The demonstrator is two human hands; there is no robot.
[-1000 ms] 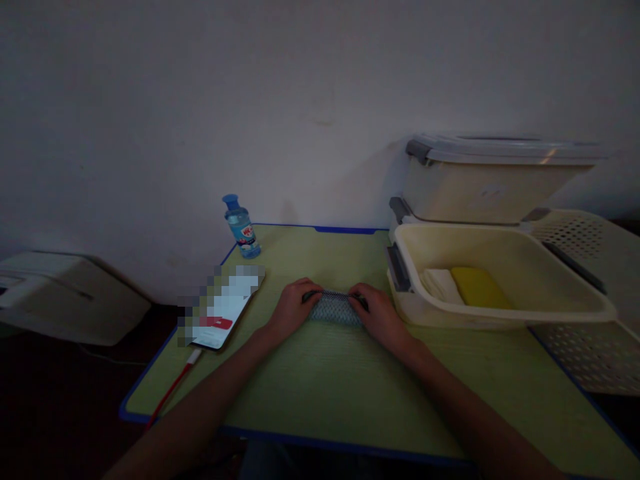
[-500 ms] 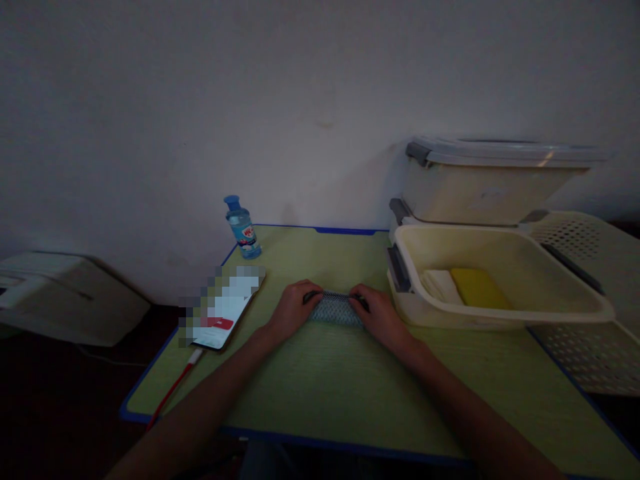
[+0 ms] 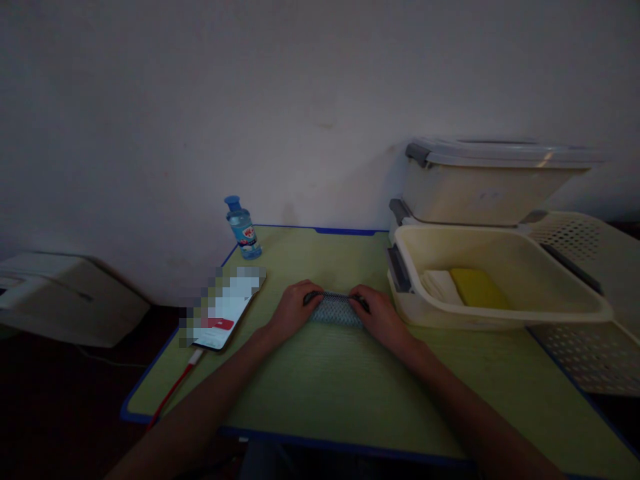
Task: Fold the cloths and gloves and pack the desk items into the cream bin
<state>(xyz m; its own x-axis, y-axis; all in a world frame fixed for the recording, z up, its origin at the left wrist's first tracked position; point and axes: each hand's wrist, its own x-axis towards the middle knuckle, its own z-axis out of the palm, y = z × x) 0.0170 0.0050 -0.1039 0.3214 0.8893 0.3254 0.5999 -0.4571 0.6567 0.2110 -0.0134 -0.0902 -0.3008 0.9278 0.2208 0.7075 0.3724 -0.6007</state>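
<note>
A small folded cloth [image 3: 337, 312] with a grey-blue pattern and a dark upper edge lies low over the middle of the table [image 3: 330, 387]. My left hand [image 3: 297, 307] pinches its left upper corner, fingers closed. At the opposite corner my right hand [image 3: 375, 308] grips the same dark edge between thumb and fingers. The cloth's exact kind cannot be made out in the dim light. Just right of my right hand stands an open cream plastic bin [image 3: 465, 319], with a yellow folded cloth [image 3: 479, 288] and a white folded cloth [image 3: 441, 285] inside.
A blue bottle [image 3: 243, 230] stands at the table's back left. In front of it lies a phone [image 3: 233, 310] with a red cable [image 3: 173, 392] plugged in. Behind the bin rises a lidded container [image 3: 490, 190]; a perforated white basket [image 3: 590, 360] is at the right.
</note>
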